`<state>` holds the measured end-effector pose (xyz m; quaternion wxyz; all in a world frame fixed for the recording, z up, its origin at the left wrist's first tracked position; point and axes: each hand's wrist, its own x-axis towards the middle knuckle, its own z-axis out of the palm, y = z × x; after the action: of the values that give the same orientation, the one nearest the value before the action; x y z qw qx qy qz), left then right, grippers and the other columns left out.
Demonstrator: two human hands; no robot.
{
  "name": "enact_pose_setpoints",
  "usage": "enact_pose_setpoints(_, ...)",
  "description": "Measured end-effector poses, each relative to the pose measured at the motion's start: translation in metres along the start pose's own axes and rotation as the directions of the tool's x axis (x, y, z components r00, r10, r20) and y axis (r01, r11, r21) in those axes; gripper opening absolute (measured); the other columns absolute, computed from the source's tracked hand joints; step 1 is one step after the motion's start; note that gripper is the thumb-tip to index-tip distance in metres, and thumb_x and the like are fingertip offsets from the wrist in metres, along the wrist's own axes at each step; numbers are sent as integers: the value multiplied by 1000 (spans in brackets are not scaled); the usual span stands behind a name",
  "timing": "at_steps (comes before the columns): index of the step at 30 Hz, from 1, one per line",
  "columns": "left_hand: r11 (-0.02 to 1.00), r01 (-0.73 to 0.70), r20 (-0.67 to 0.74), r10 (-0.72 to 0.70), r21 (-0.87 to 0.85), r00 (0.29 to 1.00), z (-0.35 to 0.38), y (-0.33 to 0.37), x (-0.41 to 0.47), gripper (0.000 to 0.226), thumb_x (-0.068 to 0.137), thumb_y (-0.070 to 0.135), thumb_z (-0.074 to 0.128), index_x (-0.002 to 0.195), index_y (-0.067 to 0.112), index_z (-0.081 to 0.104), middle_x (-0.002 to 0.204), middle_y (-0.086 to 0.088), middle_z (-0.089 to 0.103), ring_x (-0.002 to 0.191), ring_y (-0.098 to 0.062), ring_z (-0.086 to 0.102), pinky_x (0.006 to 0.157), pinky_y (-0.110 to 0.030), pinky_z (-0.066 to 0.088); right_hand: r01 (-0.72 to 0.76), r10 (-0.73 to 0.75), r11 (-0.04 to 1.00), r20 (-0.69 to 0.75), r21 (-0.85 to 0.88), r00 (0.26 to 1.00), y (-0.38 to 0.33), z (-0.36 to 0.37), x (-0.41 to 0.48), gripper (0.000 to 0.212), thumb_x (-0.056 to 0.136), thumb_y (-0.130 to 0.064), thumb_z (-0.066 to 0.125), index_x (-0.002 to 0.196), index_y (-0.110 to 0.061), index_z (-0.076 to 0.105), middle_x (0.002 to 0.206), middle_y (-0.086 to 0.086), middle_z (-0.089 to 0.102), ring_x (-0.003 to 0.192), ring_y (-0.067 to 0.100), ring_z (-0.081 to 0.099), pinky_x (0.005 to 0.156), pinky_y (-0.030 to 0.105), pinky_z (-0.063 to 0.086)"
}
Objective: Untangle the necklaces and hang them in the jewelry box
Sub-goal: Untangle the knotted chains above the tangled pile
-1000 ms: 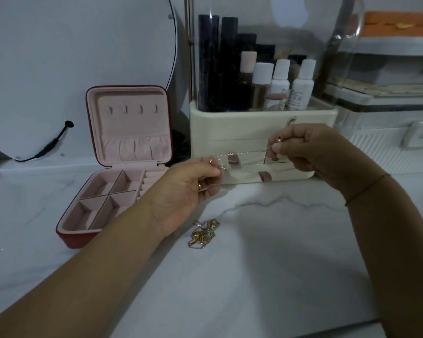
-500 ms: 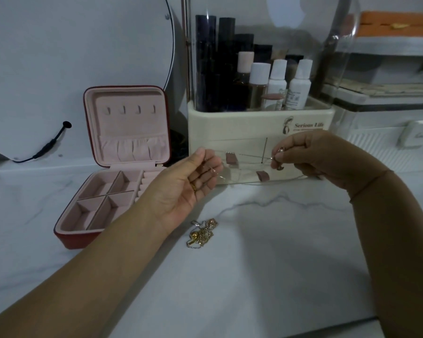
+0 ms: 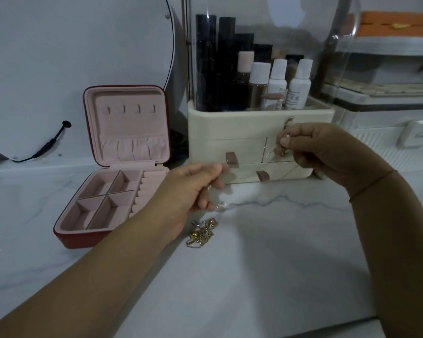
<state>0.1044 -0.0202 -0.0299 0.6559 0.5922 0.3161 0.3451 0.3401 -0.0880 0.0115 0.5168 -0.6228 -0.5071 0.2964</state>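
Necklace chain pinched at its clasp end in my right hand.
Thin, light, limp, quick to snag, so I judge the clasp the best hold; left hand is blurred, grasp unclear; tangled pile lies at its 6 o'clock; jewelry box stands open at 9 o'clock; cosmetics organizer crowds 12 o'clock.
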Motion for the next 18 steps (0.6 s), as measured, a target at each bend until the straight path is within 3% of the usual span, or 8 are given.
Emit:
enact_pose_setpoints(2, 986, -25, 15, 23, 166, 1000, 4, -3, -3, 16, 90, 21, 61, 92, 15, 75, 75, 0, 66, 44, -9, 43, 50, -21, 49, 20, -22, 998, 22, 62, 1000, -2, 3, 0, 11, 89, -8, 57, 96, -10, 66, 81, 2, 72, 64, 9, 58, 62, 20, 48)
enact_pose_setpoints(5, 959, -61, 30, 55, 275, 998, 9, -7, -4, 12, 86, 24, 66, 83, 20, 77, 80, -3, 71, 62, -11, 57, 63, -20, 51, 41, -58, 990, 123, 137, 991, -4, 12, -2, 14, 82, -15, 62, 96, -12, 65, 84, -1, 73, 78, 8, 63, 69, 19, 50)
enact_pose_setpoints(8, 928, -112, 28, 109, 355, 994, 11, -9, -3, 11, 83, 28, 70, 81, 20, 77, 84, 8, 74, 82, -3, 66, 68, -4, 45, 19, -59, 983, 219, 183, 974, -2, 23, -1, 16, 77, -18, 65, 92, -13, 68, 85, -3, 70, 80, 8, 61, 68, 19, 48)
enact_pose_setpoints(13, 929, -192, -52, 219, 316, 974, 15, -9, -2, 11, 82, 22, 71, 90, 15, 72, 86, 2, 69, 73, 0, 56, 63, -4, 41, -51, -38, 967, 341, 251, 939, 2, 43, 0, 13, 74, -17, 65, 78, -20, 76, 69, -6, 60, 66, 7, 51, 63, 22, 42)
enact_pose_setpoints(18, 983, -172, -63, 176, 68, 982, 12, -5, -1, 23, 78, 30, 68, 90, 11, 71, 82, 0, 72, 76, -5, 63, 71, -15, 48, -112, -26, 954, 450, 278, 892, 4, 56, -2, 13, 77, -16, 65, 83, -17, 75, 67, -4, 58, 63, 6, 48, 61, 16, 43)
